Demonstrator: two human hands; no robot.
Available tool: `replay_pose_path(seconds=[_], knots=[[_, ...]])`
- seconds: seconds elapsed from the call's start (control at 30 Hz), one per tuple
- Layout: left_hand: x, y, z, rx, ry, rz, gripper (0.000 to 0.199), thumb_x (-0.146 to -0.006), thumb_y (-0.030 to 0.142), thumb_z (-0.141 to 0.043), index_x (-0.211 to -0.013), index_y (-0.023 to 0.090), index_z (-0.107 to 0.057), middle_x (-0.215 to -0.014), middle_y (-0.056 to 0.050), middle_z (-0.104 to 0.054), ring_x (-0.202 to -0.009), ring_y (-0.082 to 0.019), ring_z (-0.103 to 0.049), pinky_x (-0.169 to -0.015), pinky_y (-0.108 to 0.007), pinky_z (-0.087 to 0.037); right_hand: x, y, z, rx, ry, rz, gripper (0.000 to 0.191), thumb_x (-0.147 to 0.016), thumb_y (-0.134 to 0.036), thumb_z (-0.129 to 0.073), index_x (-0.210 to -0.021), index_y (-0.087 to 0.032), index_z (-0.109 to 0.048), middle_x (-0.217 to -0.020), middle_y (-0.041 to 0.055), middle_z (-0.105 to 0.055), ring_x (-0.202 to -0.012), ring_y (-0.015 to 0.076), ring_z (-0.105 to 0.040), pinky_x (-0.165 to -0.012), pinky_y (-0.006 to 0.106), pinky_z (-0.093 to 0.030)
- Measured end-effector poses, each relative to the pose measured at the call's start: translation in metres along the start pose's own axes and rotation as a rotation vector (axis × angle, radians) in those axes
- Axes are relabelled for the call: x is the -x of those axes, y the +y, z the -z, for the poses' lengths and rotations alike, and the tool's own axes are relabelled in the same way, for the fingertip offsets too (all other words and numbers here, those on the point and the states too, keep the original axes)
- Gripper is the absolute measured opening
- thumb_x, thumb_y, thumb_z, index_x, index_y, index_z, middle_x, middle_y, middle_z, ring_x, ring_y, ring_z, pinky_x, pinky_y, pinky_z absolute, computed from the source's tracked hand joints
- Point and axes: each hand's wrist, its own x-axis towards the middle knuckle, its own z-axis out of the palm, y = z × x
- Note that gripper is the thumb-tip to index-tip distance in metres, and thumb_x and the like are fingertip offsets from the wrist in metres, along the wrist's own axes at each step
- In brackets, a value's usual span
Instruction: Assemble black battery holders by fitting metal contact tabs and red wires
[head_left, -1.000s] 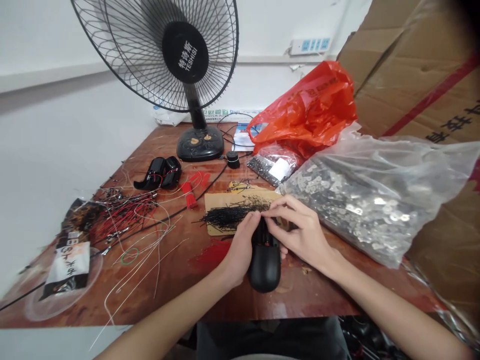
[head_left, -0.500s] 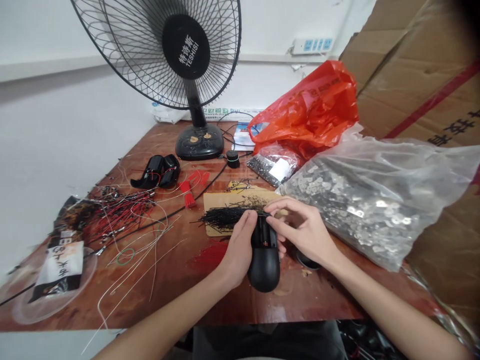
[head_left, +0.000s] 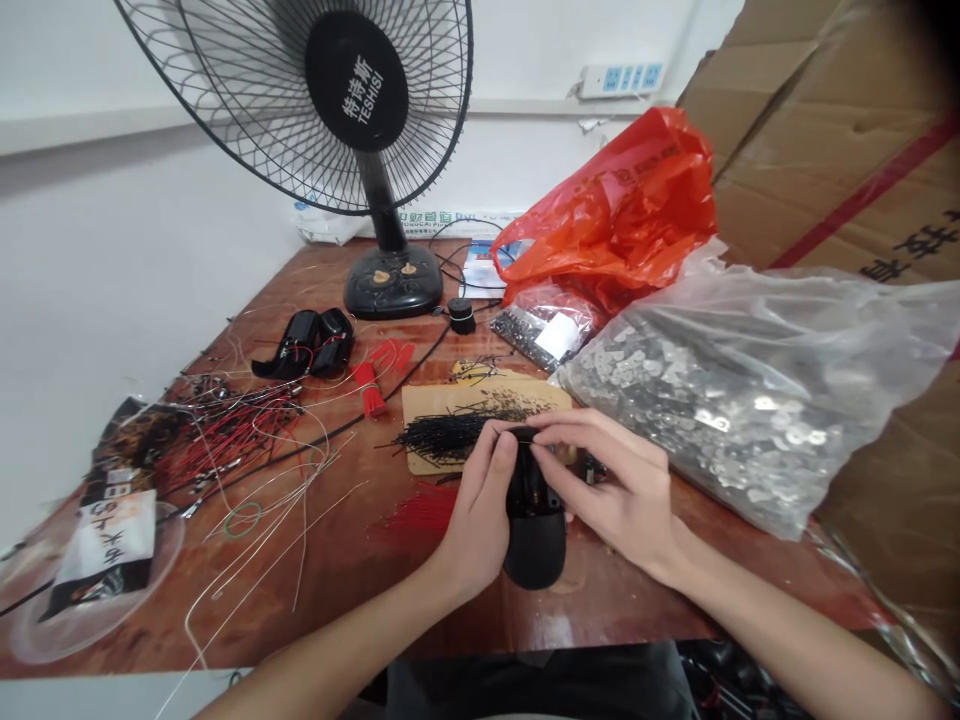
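Observation:
A black plastic housing (head_left: 535, 550) with a rounded near end and an open hollow along its top is held above the table's front part. My left hand (head_left: 480, 500) is closed around its left side, thumb near the far end. At that far end, the fingertips of my right hand (head_left: 619, 480) are pinched together against the housing; whatever is between them is too small to make out. Just beyond the hands, a bundle of black wires (head_left: 442, 435) lies on a tan board (head_left: 487, 398). Red wires (head_left: 420, 510) lie left of my left hand.
A black fan (head_left: 390, 280) stands at the back. To the right are a clear bag of metal pieces (head_left: 720, 390), a red plastic bag (head_left: 622, 210) and cardboard boxes (head_left: 847, 150). Leftward lie red-and-black wires (head_left: 232, 430), black casings (head_left: 300, 345) and a packet (head_left: 105, 540).
My right hand has turned slightly, its fingers now closer together over the housing's far end. A dark round piece right of the housing is now mostly hidden behind that hand. The view has shifted a little.

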Motion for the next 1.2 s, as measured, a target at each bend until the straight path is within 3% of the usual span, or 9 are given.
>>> replay_pose_path(seconds=[0.13, 0.23, 0.63, 0.73, 0.83, 0.93, 1.03, 1.1, 1.2], knots=[[-0.001, 0.001, -0.001, 0.008, 0.039, 0.029, 0.028, -0.099, 0.042, -0.049, -0.099, 0.019, -0.064, -0.101, 0.000, -0.065, -0.104, -0.012, -0.058, -0.101, -0.018, -0.039, 0.000, 0.003, 0.002, 0.035, -0.044, 0.056, 0.022, -0.085, -0.002, -0.065, -0.103, -0.014, -0.065, -0.111, 0.0109, -0.067, -0.102, 0.0171, -0.065, -0.086, 0.031, -0.055], [-0.002, -0.002, -0.001, 0.047, -0.011, 0.036, 0.029, -0.100, 0.043, -0.046, -0.104, 0.020, -0.063, -0.103, 0.000, -0.065, -0.098, -0.012, -0.059, -0.091, -0.019, -0.046, -0.001, 0.005, 0.002, 0.049, -0.059, 0.062, 0.021, -0.086, -0.001, -0.064, -0.103, -0.014, -0.065, -0.111, 0.0113, -0.067, -0.102, 0.0169, -0.064, -0.087, 0.031, -0.054], [0.000, -0.002, -0.002, 0.064, -0.023, 0.111, 0.027, -0.098, 0.044, -0.050, -0.100, 0.019, -0.059, -0.095, -0.001, -0.059, -0.091, -0.012, -0.056, -0.085, -0.020, -0.047, 0.000, 0.001, -0.005, 0.032, -0.008, -0.118, 0.012, -0.084, -0.007, -0.064, -0.089, -0.017, -0.065, -0.100, 0.0050, -0.066, -0.076, 0.0117, -0.062, -0.066, 0.026, -0.052], [0.000, -0.002, -0.002, 0.076, -0.041, 0.111, 0.027, -0.098, 0.044, -0.050, -0.099, 0.019, -0.058, -0.091, 0.000, -0.058, -0.085, -0.011, -0.055, -0.079, -0.019, -0.047, 0.002, 0.002, -0.007, -0.056, -0.009, -0.254, 0.006, -0.086, -0.012, -0.064, -0.086, -0.017, -0.061, -0.100, 0.0041, -0.065, -0.065, 0.0089, -0.057, -0.055, 0.023, -0.051], [-0.001, -0.002, -0.001, 0.074, 0.002, 0.153, 0.027, -0.097, 0.045, -0.053, -0.099, 0.020, -0.061, -0.092, 0.001, -0.062, -0.088, -0.011, -0.058, -0.082, -0.017, -0.047, 0.004, 0.005, -0.009, -0.276, -0.082, -0.496, 0.014, -0.090, -0.023, -0.062, -0.104, -0.021, -0.059, -0.110, 0.0060, -0.062, -0.064, 0.0098, -0.058, -0.036, 0.018, -0.046], [-0.002, -0.004, 0.002, 0.061, 0.033, 0.139, 0.027, -0.095, 0.045, -0.056, -0.104, 0.021, -0.066, -0.106, 0.000, -0.066, -0.103, -0.012, -0.058, -0.092, -0.017, -0.044, 0.005, 0.007, -0.011, -0.376, -0.174, -0.576, 0.032, -0.093, -0.029, -0.060, -0.124, -0.026, -0.054, -0.118, 0.0062, -0.061, -0.089, 0.0151, -0.065, -0.049, 0.018, -0.055], [-0.004, -0.008, 0.005, 0.056, 0.062, 0.126, 0.029, -0.093, 0.047, -0.058, -0.107, 0.023, -0.069, -0.119, 0.000, -0.065, -0.112, -0.014, -0.058, -0.097, -0.019, -0.043, 0.005, 0.006, -0.013, -0.324, -0.222, -0.546, 0.031, -0.096, -0.031, -0.058, -0.127, -0.028, -0.058, -0.116, 0.0032, -0.064, -0.100, 0.0159, -0.064, -0.073, 0.022, -0.058], [-0.004, -0.008, 0.005, 0.059, 0.075, 0.129, 0.031, -0.092, 0.048, -0.059, -0.107, 0.023, -0.069, -0.117, -0.001, -0.066, -0.111, -0.014, -0.059, -0.098, -0.020, -0.044, 0.006, 0.005, -0.013, -0.308, -0.223, -0.554, 0.031, -0.097, -0.034, -0.057, -0.127, -0.030, -0.061, -0.114, 0.0024, -0.066, -0.088, 0.0133, -0.065, -0.073, 0.023, -0.056], [-0.003, -0.003, 0.003, 0.056, 0.095, 0.150, 0.031, -0.091, 0.049, -0.060, -0.106, 0.023, -0.069, -0.111, -0.001, -0.067, -0.112, -0.015, -0.059, -0.097, -0.020, -0.045, 0.006, 0.004, -0.014, -0.426, -0.228, -0.657, 0.038, -0.098, -0.043, -0.053, -0.132, -0.028, -0.059, -0.104, 0.0038, -0.068, -0.056, 0.0073, -0.057, -0.048, 0.019, -0.049]])
